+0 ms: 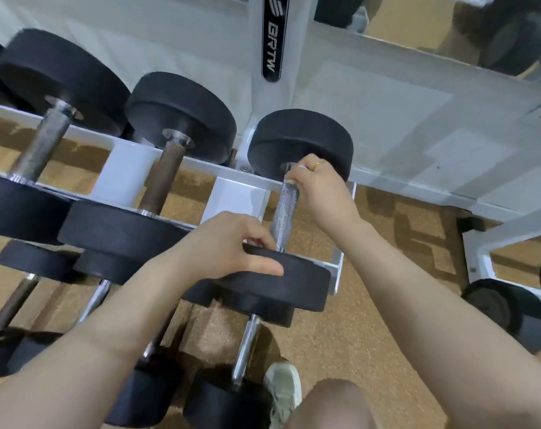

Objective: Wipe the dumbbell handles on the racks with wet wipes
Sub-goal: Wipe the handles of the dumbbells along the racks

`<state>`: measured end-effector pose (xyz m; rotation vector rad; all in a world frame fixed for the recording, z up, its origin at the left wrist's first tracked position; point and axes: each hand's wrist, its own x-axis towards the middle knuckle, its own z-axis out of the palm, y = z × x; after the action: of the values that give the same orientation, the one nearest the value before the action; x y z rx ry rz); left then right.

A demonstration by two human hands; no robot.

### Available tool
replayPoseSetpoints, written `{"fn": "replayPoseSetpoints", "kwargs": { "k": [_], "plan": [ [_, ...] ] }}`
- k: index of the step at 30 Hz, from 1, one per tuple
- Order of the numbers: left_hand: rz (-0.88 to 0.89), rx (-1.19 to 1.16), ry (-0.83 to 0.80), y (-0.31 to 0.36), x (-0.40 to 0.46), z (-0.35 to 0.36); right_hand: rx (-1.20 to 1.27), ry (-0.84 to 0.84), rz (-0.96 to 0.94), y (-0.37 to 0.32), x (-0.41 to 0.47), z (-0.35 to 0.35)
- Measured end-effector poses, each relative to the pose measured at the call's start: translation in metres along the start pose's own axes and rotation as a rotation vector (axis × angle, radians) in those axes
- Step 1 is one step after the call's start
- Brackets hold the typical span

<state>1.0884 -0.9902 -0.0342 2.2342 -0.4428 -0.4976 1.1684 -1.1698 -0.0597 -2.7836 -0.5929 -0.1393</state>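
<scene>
Head view: my right hand [320, 188] pinches a wipe [294, 178] around the dumbbell handle [284, 213] on the rack [232, 190]; my left hand [229, 246] grips its near weight [281, 280]. Heavy, stiff, knurled, so steadying there seems wise.

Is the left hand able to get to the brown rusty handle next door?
Probably yes. The left hand rests on the near weight, and the brown handle lies just to its left on the same rack, uncovered, with open space above it.

hands: 2, left hand [229, 243] and right hand [320, 188] | dumbbells on top rack by the fingers: 3 | dumbbells on lower rack under the fingers: 3 | ring: 1 [318, 164] | shoe: 1 [283, 390]
</scene>
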Motion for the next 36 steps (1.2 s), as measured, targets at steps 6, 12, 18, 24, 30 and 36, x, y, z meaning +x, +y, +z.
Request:
{"fn": "replayPoseSetpoints", "kwargs": {
  "k": [6, 12, 18, 24, 30, 36],
  "plan": [
    [0.068, 0.126, 0.099, -0.008, 0.001, 0.006, 0.155, -0.056, -0.126, -0.013, -0.03, 0.011],
    [0.093, 0.245, 0.051, -0.004, -0.009, 0.0, 0.502, -0.425, -0.114, 0.003, -0.05, -0.009],
    [0.09, -0.07, 0.077, -0.02, -0.026, 0.005, 0.341, 0.189, 0.035, 0.01, -0.015, 0.003],
    [0.091, -0.117, 0.18, -0.04, -0.039, 0.012, 0.357, 0.176, -0.12, 0.018, -0.03, 0.025],
    [0.138, -0.112, 0.142, -0.04, -0.033, 0.009, 0.646, -0.399, -0.194, 0.017, -0.059, 0.011],
    [0.102, -0.11, 0.121, -0.042, -0.032, 0.007, 0.608, 0.264, 0.15, 0.027, -0.02, 0.017]
  ]
}}
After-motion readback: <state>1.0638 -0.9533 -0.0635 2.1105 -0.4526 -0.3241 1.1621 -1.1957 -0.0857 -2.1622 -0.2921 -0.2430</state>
